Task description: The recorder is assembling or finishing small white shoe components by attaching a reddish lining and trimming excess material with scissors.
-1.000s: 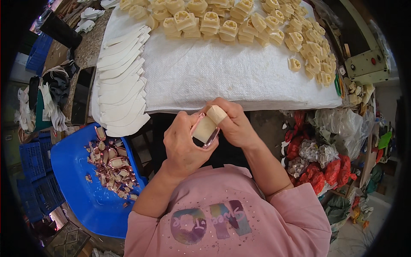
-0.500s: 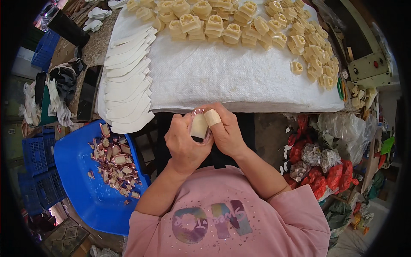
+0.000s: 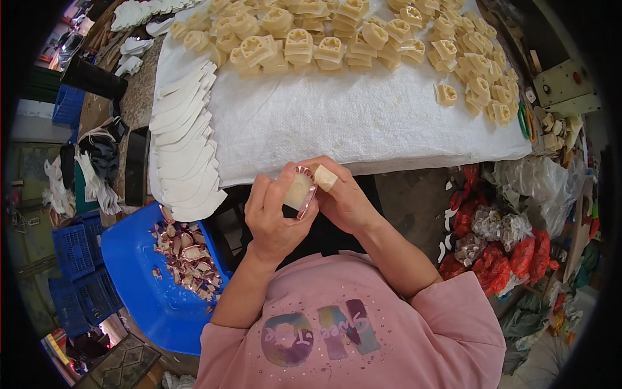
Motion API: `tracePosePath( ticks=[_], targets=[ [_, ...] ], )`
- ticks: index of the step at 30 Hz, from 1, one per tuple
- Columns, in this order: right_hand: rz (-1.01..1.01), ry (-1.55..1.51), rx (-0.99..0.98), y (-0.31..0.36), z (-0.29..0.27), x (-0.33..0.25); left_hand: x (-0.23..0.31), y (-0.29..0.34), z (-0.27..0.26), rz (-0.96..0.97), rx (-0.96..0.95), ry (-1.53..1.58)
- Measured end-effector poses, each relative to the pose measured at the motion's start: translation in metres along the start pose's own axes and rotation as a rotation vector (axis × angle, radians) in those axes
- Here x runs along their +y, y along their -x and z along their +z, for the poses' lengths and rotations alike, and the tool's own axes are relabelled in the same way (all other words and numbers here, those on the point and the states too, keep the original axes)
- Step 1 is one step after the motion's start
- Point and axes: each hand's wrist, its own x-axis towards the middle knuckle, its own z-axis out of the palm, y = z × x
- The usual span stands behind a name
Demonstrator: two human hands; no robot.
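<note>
At the front edge of the white-covered table, both hands are around a small cream block with a shiny pink wrapping (image 3: pixel 297 193), which looks like a covered shoe heel. My left hand (image 3: pixel 275 217) is closed round its left and lower side. Pressed against the far right rim is my right hand (image 3: pixel 346 198), with a beige band (image 3: pixel 325 178) round the thumb. The pink edge is gathered in small folds at the top, and a dark gap shows at the lower end. The right fingertips are hidden behind the piece.
Many hollow cream blocks (image 3: pixel 329 52) crowd the back and right of the white-covered table (image 3: pixel 311 123). Overlapping white curved pieces (image 3: pixel 188 155) line its left side. A blue tub (image 3: pixel 139 279) with pink-wrapped pieces (image 3: pixel 188 256) stands left; red bags (image 3: pixel 495 259) lie right.
My view has shifted slightly. The wrapped piece has tilted in my hands, so more of its right pink side shows. Both hands still hold it.
</note>
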Motion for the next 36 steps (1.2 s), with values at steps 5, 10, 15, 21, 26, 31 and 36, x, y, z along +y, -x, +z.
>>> tracePosePath(
  ticks=[5, 10, 15, 21, 26, 31, 36],
  targets=[
    [-0.019, 0.324, 0.083, -0.004, -0.01, -0.003, -0.001, -0.004, 0.011, 0.09, -0.007, -0.044],
    [-0.098, 0.448, 0.084, -0.009, -0.003, -0.009, -0.001, -0.009, 0.014, 0.101, 0.018, -0.051],
    [0.008, 0.161, 0.058, -0.019, -0.01, -0.008, 0.01, -0.012, 0.014, -0.31, 0.035, 0.094],
    [0.052, 0.194, 0.032, -0.028, -0.01, -0.012, 0.008, -0.027, 0.006, -0.201, -0.06, -0.107],
    [0.132, 0.221, 0.019, -0.029, -0.01, -0.014, 0.008, -0.026, 0.0, -0.233, -0.044, -0.059],
    [0.129, 0.465, -0.126, -0.039, 0.013, -0.015, 0.0, -0.009, -0.025, -0.327, 0.044, -0.047],
    [-0.073, 0.834, -0.238, -0.058, 0.034, 0.002, -0.028, 0.024, -0.076, -0.571, 0.179, -0.257]
  ],
)
